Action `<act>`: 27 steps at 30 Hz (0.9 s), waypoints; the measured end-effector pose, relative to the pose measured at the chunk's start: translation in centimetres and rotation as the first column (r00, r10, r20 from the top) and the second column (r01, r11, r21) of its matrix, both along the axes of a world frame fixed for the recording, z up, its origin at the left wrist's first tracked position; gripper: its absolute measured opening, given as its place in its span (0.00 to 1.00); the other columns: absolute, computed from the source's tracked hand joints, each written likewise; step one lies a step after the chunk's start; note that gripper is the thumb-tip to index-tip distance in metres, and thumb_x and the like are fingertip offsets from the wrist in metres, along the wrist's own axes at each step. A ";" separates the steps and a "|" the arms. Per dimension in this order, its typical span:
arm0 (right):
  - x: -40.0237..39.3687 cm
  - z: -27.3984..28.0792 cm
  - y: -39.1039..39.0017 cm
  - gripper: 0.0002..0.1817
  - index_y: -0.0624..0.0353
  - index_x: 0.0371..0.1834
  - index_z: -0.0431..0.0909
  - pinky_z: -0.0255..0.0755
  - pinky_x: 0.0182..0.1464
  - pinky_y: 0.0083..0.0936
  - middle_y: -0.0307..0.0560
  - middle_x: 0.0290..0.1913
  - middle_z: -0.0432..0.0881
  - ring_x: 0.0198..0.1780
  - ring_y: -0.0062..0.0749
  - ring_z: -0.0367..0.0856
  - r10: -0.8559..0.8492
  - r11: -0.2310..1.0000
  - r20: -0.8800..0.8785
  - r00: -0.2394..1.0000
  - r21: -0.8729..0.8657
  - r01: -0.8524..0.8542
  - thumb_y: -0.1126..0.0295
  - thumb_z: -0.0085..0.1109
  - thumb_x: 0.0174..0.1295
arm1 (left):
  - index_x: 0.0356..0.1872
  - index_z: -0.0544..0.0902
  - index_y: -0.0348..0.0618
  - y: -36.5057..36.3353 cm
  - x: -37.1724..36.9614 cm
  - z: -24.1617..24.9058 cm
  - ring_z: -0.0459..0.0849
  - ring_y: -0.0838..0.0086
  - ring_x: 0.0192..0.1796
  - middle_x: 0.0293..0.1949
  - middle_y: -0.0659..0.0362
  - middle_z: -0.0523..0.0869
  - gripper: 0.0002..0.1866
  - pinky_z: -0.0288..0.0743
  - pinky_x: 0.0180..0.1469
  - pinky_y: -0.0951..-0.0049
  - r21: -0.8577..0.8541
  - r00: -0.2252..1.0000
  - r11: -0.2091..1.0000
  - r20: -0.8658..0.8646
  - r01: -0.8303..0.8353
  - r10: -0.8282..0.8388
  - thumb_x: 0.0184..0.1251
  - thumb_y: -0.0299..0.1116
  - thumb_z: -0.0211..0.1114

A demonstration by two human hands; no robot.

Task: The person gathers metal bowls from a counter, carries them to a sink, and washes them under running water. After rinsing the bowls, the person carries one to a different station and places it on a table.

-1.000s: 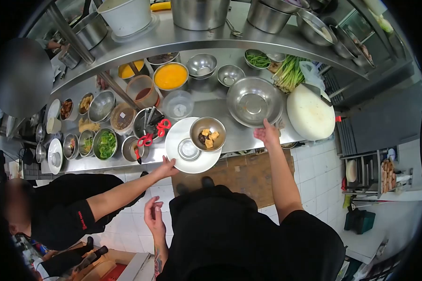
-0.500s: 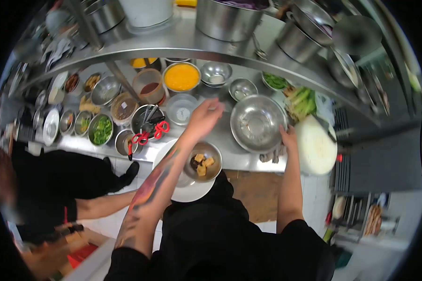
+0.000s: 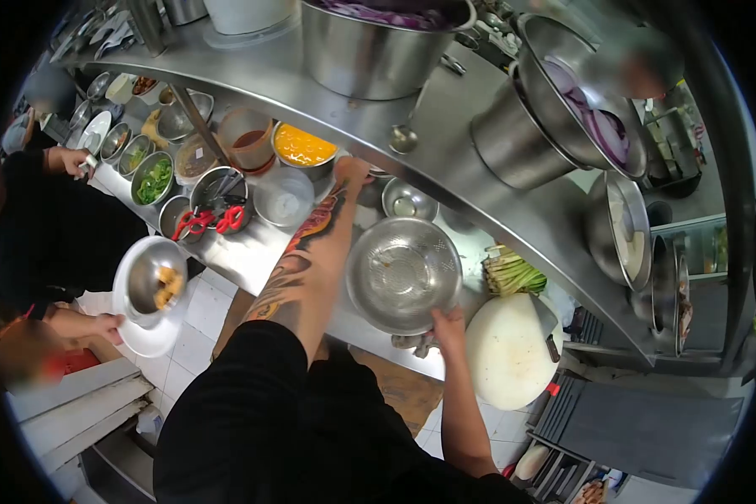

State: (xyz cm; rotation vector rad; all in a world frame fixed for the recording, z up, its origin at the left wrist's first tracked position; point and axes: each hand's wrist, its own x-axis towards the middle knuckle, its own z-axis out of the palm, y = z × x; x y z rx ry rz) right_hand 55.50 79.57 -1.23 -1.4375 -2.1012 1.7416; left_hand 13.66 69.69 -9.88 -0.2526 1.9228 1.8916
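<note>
My right hand [image 3: 449,326] grips the near rim of a perforated metal colander [image 3: 403,275] at the counter's front edge. Only a few small wet-looking bits show inside the colander. My left hand [image 3: 354,170] reaches away under the shelf, between a bowl of yellow liquid [image 3: 304,144] and a small metal bowl [image 3: 409,200]. A bowl rim partly shows beside its fingers; whether they hold it is hidden. To the left, another person's hand [image 3: 109,328] holds a white plate [image 3: 149,340] carrying a metal bowl [image 3: 145,273] with golden cubes [image 3: 170,286].
Red-handled scissors [image 3: 214,222] rest in a metal container. A knife [image 3: 546,323] lies on the round white cutting board [image 3: 504,357], beside green stalks [image 3: 514,270]. Overhead, the steel shelf [image 3: 294,101] bears pots and a ladle [image 3: 403,137]. Another person stands at left.
The plate and bowl of golden cubes have moved left, now in another person's hand. My left hand has reached farther under the shelf. My right hand stays on the colander; the view has turned.
</note>
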 end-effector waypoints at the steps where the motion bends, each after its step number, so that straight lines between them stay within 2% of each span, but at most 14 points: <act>1: 0.9 -3.7 0.8 0.26 0.64 0.65 0.67 0.82 0.36 0.29 0.55 0.50 0.82 0.48 0.36 0.84 0.053 0.999 -0.031 0.998 0.011 -0.053 0.71 0.58 0.63 | 0.39 0.82 0.31 -0.1 -0.1 1.4 0.88 0.62 0.29 0.31 0.48 0.87 0.19 0.85 0.35 0.64 0.059 1.000 0.998 -0.019 -0.018 0.019 0.68 0.41 0.58; 3: 1.5 -6.0 -0.5 0.29 0.64 0.68 0.64 0.83 0.34 0.30 0.55 0.51 0.82 0.49 0.38 0.83 0.098 0.995 -0.052 0.994 0.015 -0.097 0.69 0.59 0.65 | 0.42 0.81 0.30 -0.7 0.6 4.9 0.88 0.63 0.32 0.34 0.48 0.87 0.17 0.85 0.36 0.65 0.178 0.998 0.983 -0.044 -0.037 0.046 0.68 0.39 0.58; 5: -0.9 -4.0 -3.0 0.29 0.65 0.67 0.64 0.84 0.34 0.33 0.53 0.50 0.81 0.45 0.39 0.84 -0.080 0.983 -0.181 0.980 -0.177 0.047 0.62 0.60 0.68 | 0.45 0.79 0.30 -2.2 2.2 8.8 0.89 0.63 0.34 0.37 0.48 0.87 0.17 0.86 0.36 0.65 0.289 0.996 0.956 -0.055 -0.045 0.063 0.69 0.37 0.59; 6: -1.5 -2.4 -3.4 0.29 0.65 0.67 0.64 0.84 0.34 0.33 0.53 0.50 0.81 0.45 0.39 0.84 -0.090 0.981 -0.168 0.982 -0.184 0.058 0.62 0.60 0.68 | 0.46 0.79 0.30 -3.6 3.4 10.5 0.89 0.64 0.36 0.39 0.48 0.86 0.16 0.86 0.37 0.66 0.323 0.996 0.945 -0.059 -0.045 0.068 0.69 0.36 0.59; 8: -3.9 0.3 -3.2 0.31 0.66 0.63 0.68 0.83 0.35 0.32 0.54 0.52 0.80 0.42 0.39 0.84 -0.138 0.949 -0.100 0.985 -0.298 0.103 0.49 0.53 0.71 | 0.49 0.77 0.29 -6.9 6.2 13.4 0.89 0.64 0.38 0.42 0.48 0.86 0.16 0.87 0.38 0.66 0.364 0.994 0.930 -0.074 -0.050 0.083 0.69 0.34 0.60; 10: -5.9 0.1 2.0 0.38 0.64 0.66 0.64 0.84 0.47 0.39 0.55 0.57 0.78 0.48 0.41 0.83 -0.038 0.943 -0.194 0.980 -0.331 -0.029 0.38 0.45 0.71 | 0.45 0.79 0.31 -11.0 9.8 14.1 0.88 0.65 0.40 0.44 0.50 0.86 0.14 0.86 0.39 0.66 0.377 0.988 0.922 -0.078 -0.093 0.131 0.68 0.34 0.59; 11: -7.8 -1.7 5.1 0.40 0.63 0.67 0.65 0.83 0.45 0.38 0.55 0.56 0.78 0.50 0.40 0.82 -0.054 0.975 -0.086 0.995 -0.220 0.034 0.35 0.42 0.70 | 0.47 0.79 0.31 -13.5 12.4 15.3 0.87 0.68 0.39 0.41 0.53 0.85 0.14 0.86 0.40 0.67 0.309 0.993 0.949 -0.069 -0.065 0.091 0.67 0.32 0.59; 12: -10.5 -5.1 8.1 0.42 0.63 0.67 0.65 0.80 0.41 0.34 0.55 0.56 0.78 0.50 0.38 0.81 -0.050 0.994 -0.241 0.969 -0.107 0.025 0.34 0.45 0.69 | 0.48 0.79 0.32 -16.0 15.0 16.8 0.86 0.70 0.39 0.38 0.56 0.84 0.14 0.86 0.42 0.67 0.239 0.997 0.970 -0.063 -0.038 0.055 0.66 0.31 0.59; 13: -13.4 -2.0 9.0 0.45 0.64 0.68 0.64 0.78 0.40 0.30 0.57 0.59 0.76 0.50 0.37 0.81 0.097 0.982 -0.104 0.990 -0.155 -0.112 0.32 0.48 0.66 | 0.46 0.81 0.33 -18.2 17.9 17.5 0.84 0.74 0.37 0.38 0.58 0.84 0.13 0.81 0.40 0.72 0.158 0.995 0.984 -0.027 -0.086 0.091 0.66 0.31 0.59; 14: -15.7 -0.5 8.4 0.46 0.65 0.68 0.66 0.77 0.43 0.30 0.57 0.59 0.76 0.48 0.35 0.81 0.107 0.983 -0.109 0.988 -0.135 -0.122 0.32 0.53 0.63 | 0.46 0.81 0.34 -20.8 20.0 15.6 0.82 0.77 0.36 0.38 0.59 0.84 0.13 0.76 0.41 0.75 0.109 0.996 0.993 -0.072 -0.050 0.058 0.66 0.32 0.59; 16: -21.2 -6.0 12.5 0.43 0.67 0.65 0.68 0.78 0.39 0.32 0.58 0.49 0.81 0.45 0.39 0.82 0.239 0.934 -0.116 0.964 -0.243 -0.260 0.43 0.68 0.58 | 0.47 0.81 0.34 -24.3 25.3 15.5 0.82 0.78 0.38 0.38 0.60 0.85 0.14 0.75 0.46 0.76 0.053 0.998 0.997 -0.031 -0.052 0.054 0.66 0.32 0.59; 17: -23.9 -9.8 14.4 0.36 0.70 0.61 0.72 0.79 0.38 0.32 0.59 0.46 0.83 0.39 0.38 0.86 0.321 0.946 -0.034 0.947 -0.046 -0.322 0.52 0.68 0.59 | 0.48 0.82 0.33 -25.6 27.9 14.9 0.81 0.78 0.38 0.39 0.60 0.85 0.14 0.74 0.44 0.77 0.061 0.997 0.996 -0.016 -0.070 0.071 0.65 0.31 0.58; 21: -23.4 -1.1 11.9 0.22 0.70 0.52 0.77 0.81 0.39 0.31 0.56 0.45 0.83 0.31 0.37 0.88 0.132 0.988 -0.161 0.978 0.100 -0.117 0.62 0.61 0.62 | 0.47 0.82 0.32 -28.5 35.5 11.4 0.81 0.80 0.39 0.39 0.60 0.86 0.13 0.72 0.43 0.79 0.031 0.991 0.994 0.086 -0.103 0.100 0.65 0.28 0.59; 27: -14.8 4.1 27.0 0.22 0.70 0.52 0.77 0.80 0.40 0.31 0.56 0.46 0.83 0.34 0.37 0.87 -0.138 0.957 -0.366 0.920 0.191 0.219 0.62 0.62 0.62 | 0.44 0.82 0.32 -29.1 38.6 4.2 0.79 0.81 0.35 0.35 0.61 0.85 0.12 0.72 0.39 0.78 -0.054 0.991 0.992 0.072 -0.111 0.115 0.65 0.28 0.59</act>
